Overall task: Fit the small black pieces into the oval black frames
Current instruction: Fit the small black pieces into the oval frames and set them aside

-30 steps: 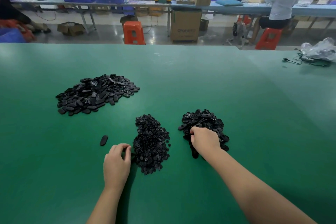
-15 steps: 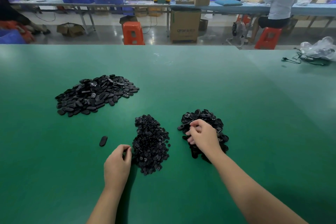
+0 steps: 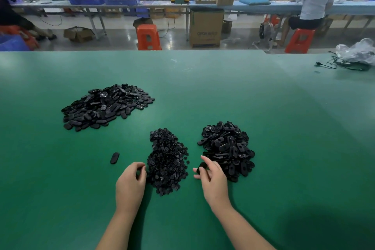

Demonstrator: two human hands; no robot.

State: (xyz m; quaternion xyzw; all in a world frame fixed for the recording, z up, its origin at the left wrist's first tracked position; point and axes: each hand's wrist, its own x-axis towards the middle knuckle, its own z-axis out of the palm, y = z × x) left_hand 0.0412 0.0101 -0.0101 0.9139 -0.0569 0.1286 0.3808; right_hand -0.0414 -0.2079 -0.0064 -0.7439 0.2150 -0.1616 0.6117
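**Inspector:** Bench first. What lies on the green surface?

**Assistant:** Three black heaps. A wide pile of finished ovals sits far left. A pile of small pieces lies in the middle, near the front. A pile of oval frames lies just to its right, apart from it by a narrow strip of green.

**Inspector:** Any strays?

**Assistant:** One loose oval lies flat, alone, left of the small pieces and well short of the far-left pile.

**Inspector:** Left hand?

**Assistant:** The left hand rests at the near left edge of the small pieces, fingers curled inward with the tips touching the heap. Whether they pinch a piece, I cannot tell.

**Inspector:** Right hand?

**Assistant:** The right hand is between the two near piles, at the near left edge of the frames. It pinches one oval frame between thumb and fingers; the frame is partly hidden by the fingers.

**Inspector:** Hands together?

**Assistant:** No, apart, with the small pieces between them.

**Inspector:** Surroundings?

**Assistant:** A clear plastic bag with a black cable lies at the far right. Beyond the bench stand an orange stool and a cardboard box. A person sits facing away at another table.
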